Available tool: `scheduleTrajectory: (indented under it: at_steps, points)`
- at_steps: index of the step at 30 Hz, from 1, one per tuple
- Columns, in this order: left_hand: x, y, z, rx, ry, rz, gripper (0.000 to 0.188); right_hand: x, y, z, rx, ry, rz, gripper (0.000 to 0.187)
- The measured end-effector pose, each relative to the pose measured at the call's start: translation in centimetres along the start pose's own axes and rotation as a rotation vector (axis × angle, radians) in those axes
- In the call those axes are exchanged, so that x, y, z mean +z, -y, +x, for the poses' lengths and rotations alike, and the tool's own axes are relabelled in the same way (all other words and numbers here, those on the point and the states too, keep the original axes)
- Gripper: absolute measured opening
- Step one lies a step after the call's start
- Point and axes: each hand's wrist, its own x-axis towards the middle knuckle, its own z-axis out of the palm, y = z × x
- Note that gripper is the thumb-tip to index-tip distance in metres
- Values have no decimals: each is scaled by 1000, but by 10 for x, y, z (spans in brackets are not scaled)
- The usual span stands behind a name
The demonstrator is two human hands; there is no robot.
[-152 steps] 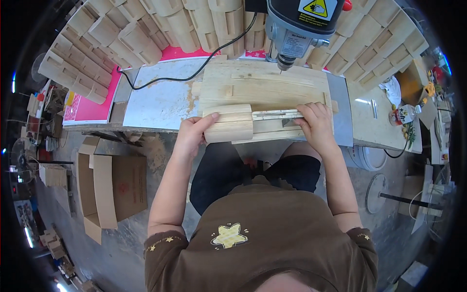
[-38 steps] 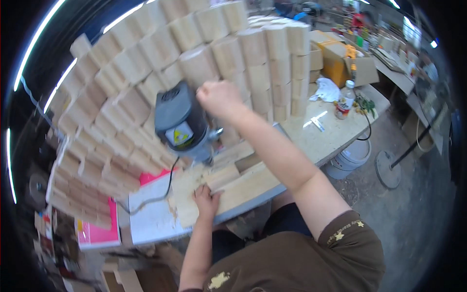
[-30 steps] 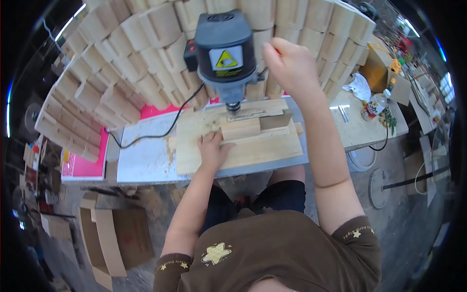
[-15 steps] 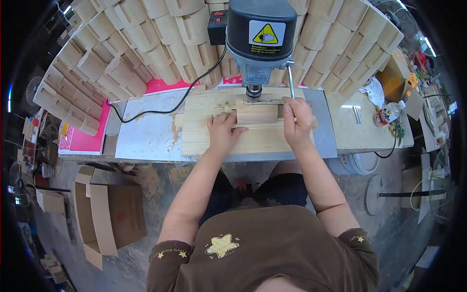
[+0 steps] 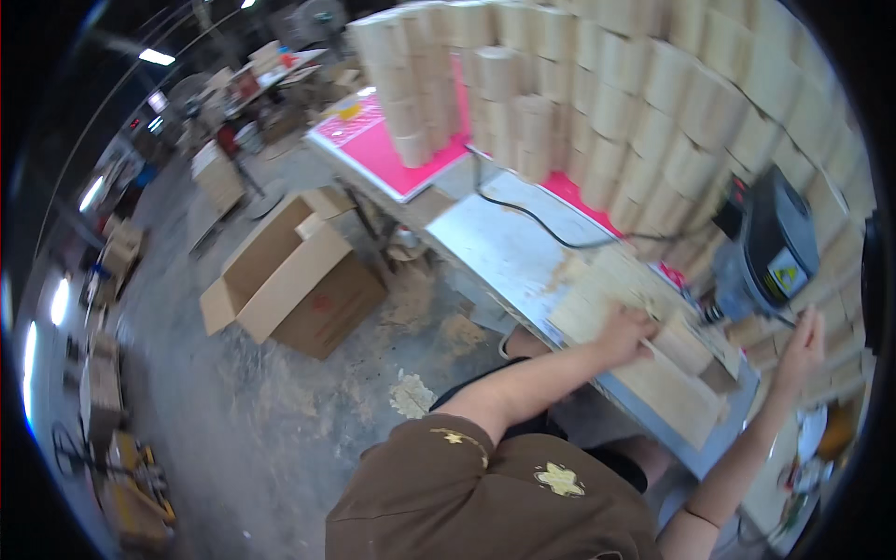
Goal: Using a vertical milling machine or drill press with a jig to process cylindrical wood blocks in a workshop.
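Your wooden block [image 5: 683, 345] lies right of centre in the frame, set into the flat wooden board [image 5: 686, 403] on the worktop [image 5: 429, 205], its long axis slanting from upper left to lower right. Your left hand [image 5: 622, 336] is the nearer one: it rests on the board just beside the block's upper-left end, so from those fingers the block lies to the right and slightly downward in the frame, roughly along its own length. The thumb sits apart from the other fingers, which seem to touch that end, though blur keeps me from telling whether they are clamped on it. Your right hand [image 5: 805, 347] is raised at the right of the frame, apart from the block, just beneath the head of the drill press [image 5: 780, 241]. Its fingers look curled, close to the press's lever, but I cannot tell whether they close on it. The chuck [image 5: 713, 314] stands just beside the block's upper-right side in the frame; whether a bit touches the wood is too small to tell. A black cord [image 5: 560, 241] crosses the worktop behind your left hand, stacked wooden pieces [image 5: 644, 79] fill the upper right, and an open cardboard box [image 5: 322, 306] sits on the floor at left.
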Motion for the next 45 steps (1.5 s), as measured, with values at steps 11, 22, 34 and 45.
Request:
scheduleTrajectory:
  at_steps: [11, 22, 34, 45]
  points:
    - [-11, 7, -2, -16, -9, -27, 59, 57, -14, 38, -90, 35, 320, 43]
    - [-13, 13, 3, 85, -216, -31, 36, 23, -38, -116, -92, 627, -75, 29]
    - [-175, 34, -14, -256, -18, -491, 29, -22, -19, -142, -45, 562, -155, 26]
    - [-195, 18, -24, -925, -306, -964, 29, -12, 9, -156, -87, 571, -161, 29]
